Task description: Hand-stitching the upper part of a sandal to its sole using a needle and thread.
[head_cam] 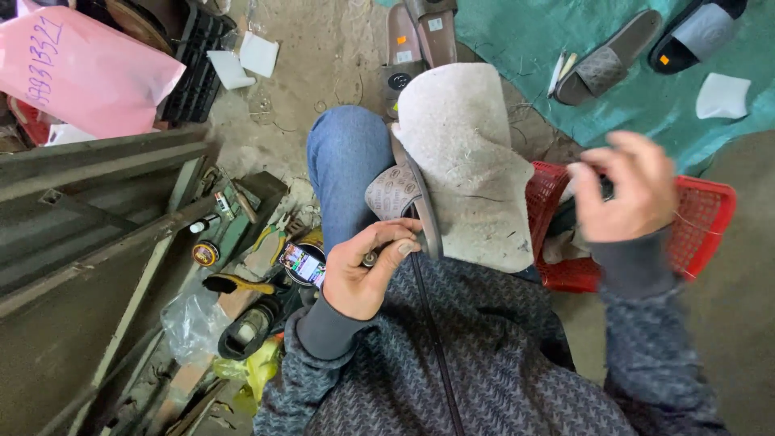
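Note:
My left hand (365, 270) grips the heel end of a brown patterned slide sandal (404, 198) that rests on a grey cloth pad (468, 161) over my knee in blue jeans (343, 161). A small tool handle shows between its thumb and fingers. A thin dark cord (432, 331) runs from that hand down over my sweater. My right hand (626, 190) is raised above a red plastic basket (702, 218), fingers pinched on a small dark thing and a fine thread; it is blurred.
More sandals (609, 60) lie on a green tarp (549, 32) ahead. On the left are a pink bag (81, 69), a dark wooden bench (97, 218), polish tins (206, 253), a brush (234, 284), pliers and a phone (303, 263).

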